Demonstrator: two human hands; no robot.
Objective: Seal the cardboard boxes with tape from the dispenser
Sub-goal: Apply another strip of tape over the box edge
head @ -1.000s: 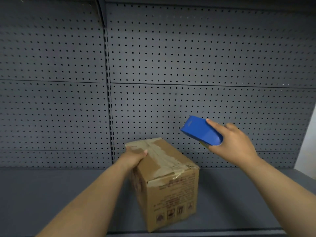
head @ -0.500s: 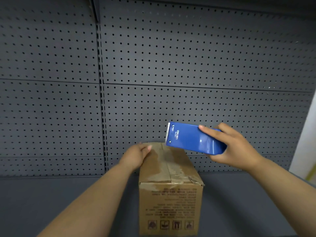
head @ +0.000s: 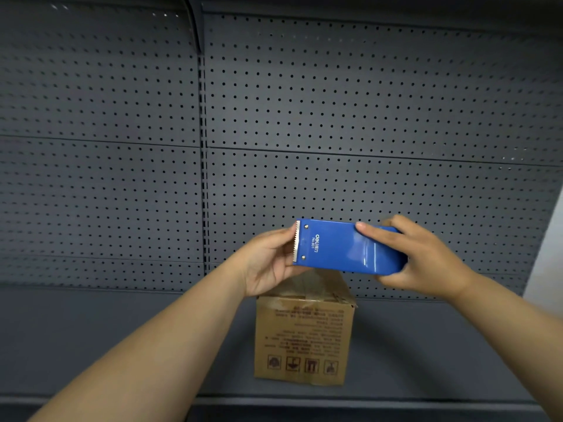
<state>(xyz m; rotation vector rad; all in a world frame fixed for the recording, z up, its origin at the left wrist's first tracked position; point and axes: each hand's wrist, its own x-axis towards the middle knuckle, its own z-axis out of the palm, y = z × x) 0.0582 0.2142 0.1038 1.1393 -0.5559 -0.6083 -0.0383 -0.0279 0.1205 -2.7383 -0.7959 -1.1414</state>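
Tape dispenser: a glossy blue, flat rectangular tape dispenser point(head: 347, 246) is held in the air above the box, lying roughly level, its serrated metal cutting edge point(head: 296, 242) pointing to the person's left. White lettering sits near that edge.

Right hand: the right hand point(head: 423, 258) is wrapped around the dispenser's rounded right end, one finger stretched flat over the blue top face and the rest curled beneath.

Left hand: the left hand point(head: 269, 261) is at the toothed end, palm turned towards the dispenser, thumb beside the teeth and fingers curled under the blade end. Whether it pinches a tape end cannot be told.

Cardboard box: a small brown cardboard box point(head: 304, 339) stands upright on the shelf, directly below the two hands and apart from them. Its front carries printed text and a row of handling symbols. Wrinkled tape point(head: 316, 284) covers its top.

Shelf: the box rests on a dark grey metal shelf point(head: 426, 345), near its front edge.

Backing: a grey perforated pegboard panel point(head: 335, 117) rises behind the shelf.
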